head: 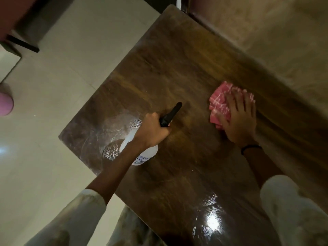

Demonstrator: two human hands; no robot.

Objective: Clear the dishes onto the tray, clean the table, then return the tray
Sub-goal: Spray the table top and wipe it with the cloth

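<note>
Table (177, 71): dark wood top, filling most of my view; I am taking it as the landmark for everything below. No dishes or tray showing on the part I can see, so I judge I am in the cleaning step. Wet sheen and glare near its close edge.

Floor (53, 86): pale tiles lying off the table's left edge.

Spray bottle (140, 150): white body, black nozzle, hanging above the table's left-centre. I am tilting the nozzle toward the table's middle, probably to put mist where the cloth goes next.

Left hand (152, 130): fingers curling round the bottle's neck, gripping it at the trigger; whether I am squeezing, I cannot tell.

Right hand (237, 118): fingers lying straight and spread, palm pressing down on the cloth near the table's right edge; a flat hand is spreading the pressure for wiping.

Cloth (220, 103): red-and-white check, bunched, lying on the table under my right palm.

Wristband (250, 148): dark, sitting on my right wrist over the table's right side.
</note>
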